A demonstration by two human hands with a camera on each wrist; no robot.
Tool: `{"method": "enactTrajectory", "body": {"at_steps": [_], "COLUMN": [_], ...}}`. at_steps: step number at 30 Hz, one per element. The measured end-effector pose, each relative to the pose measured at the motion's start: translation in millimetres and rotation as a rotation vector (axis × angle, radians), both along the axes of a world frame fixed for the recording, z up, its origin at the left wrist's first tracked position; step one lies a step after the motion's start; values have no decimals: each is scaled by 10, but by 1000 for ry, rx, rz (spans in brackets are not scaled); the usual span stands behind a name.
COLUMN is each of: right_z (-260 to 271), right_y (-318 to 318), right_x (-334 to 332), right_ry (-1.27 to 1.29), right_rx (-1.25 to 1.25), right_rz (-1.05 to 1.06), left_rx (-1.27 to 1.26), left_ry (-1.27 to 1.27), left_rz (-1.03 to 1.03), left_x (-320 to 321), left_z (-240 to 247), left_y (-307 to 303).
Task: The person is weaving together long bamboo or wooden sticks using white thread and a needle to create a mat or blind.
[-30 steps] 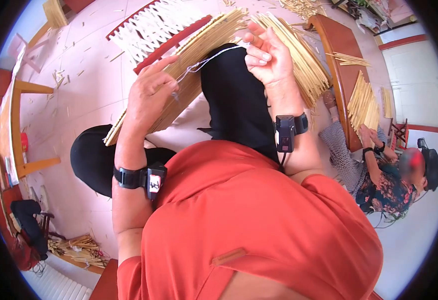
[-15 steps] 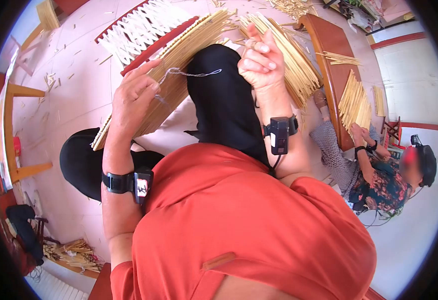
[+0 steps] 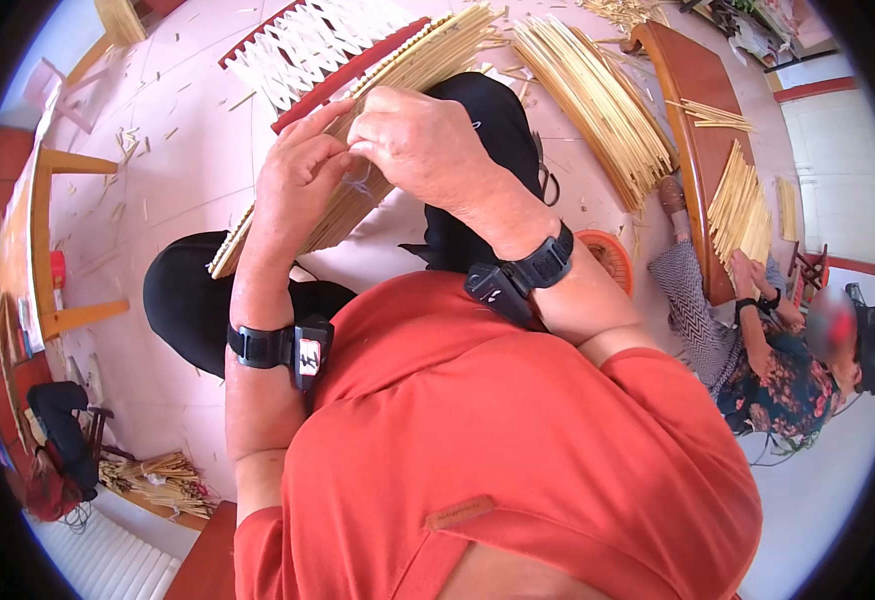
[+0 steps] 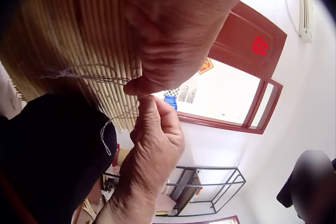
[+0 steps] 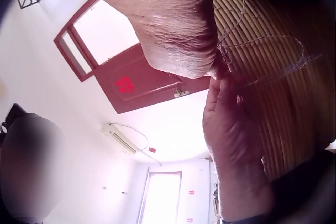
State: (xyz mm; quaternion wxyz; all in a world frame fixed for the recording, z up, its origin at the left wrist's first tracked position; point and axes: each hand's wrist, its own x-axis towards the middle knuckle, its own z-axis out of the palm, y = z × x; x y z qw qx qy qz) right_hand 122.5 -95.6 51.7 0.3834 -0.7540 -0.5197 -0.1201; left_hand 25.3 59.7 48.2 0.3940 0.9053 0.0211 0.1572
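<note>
In the head view a mat of thin sticks [image 3: 343, 215] leans across the person's lap. At its upper edge the left hand [image 3: 298, 185] and the right hand [image 3: 428, 150] meet, fingertips touching. Both pinch a thin twisted string [image 4: 113, 77], seen in the left wrist view running over the sticks, with a looped end hanging by the dark-clothed knee. In the right wrist view the string [image 5: 262, 39] curves across the sticks beside the joined fingertips. The exact spot between the fingertips is hidden.
A red-framed rack with white webbing [image 3: 303, 55] stands beyond the mat. Loose sticks [image 3: 598, 110] lie to the right, near a brown bench [image 3: 693, 80]. An orange basket [image 3: 608, 258] sits by the right forearm; another person [image 3: 778, 370] sits at the far right.
The right hand has come left and down from its raised position, and its fingers now meet the left hand's at the mat edge. The string's loose end has shifted.
</note>
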Motion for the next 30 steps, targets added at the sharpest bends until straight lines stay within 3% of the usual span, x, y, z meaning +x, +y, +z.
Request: {"method": "enactTrajectory", "body": {"at_steps": [3,4,6,7,9,12,14,18,21,24,30], "right_z": [-22,-23,-38,-72,-274,-658,-951,-1540,-1868,-2034,-2142], "right_y": [-138,-247,-523,-662,-1139,-1837,-2249,-2932,-3382,-3715,-4106], "right_x": [121,194,294,374,564,599,507,161,-87,-162,-233], "right_ry": [0,104,746,1010,1187,1370,1541,1538,1581,1526,1395], "right_rx": [38,75,251,520,762,963,1206,1230,1266,1274,1267], "right_rz": [-10,-28,-155,-206,-119,-158,-203,-424,-622,-765,-892], "left_rx": [56,84,154,225,303,465,648,854,1018,944,917], "left_ry": [-8,-15,-19,-21,-61,-111,-147,25,18,-122,9], "left_rz": [-12,-20,-5,8,25,37,155,284,319,244,203], "left_x": [-44,-52,-58,-56,-10,51,120,252,297,292,198], "left_z": [21,33,9,-12,-100,-202,-247,-273,-476,-597,-439], "left_y": [-9,-18,-10,-5,40,111,94,-94,-48,9,21]}}
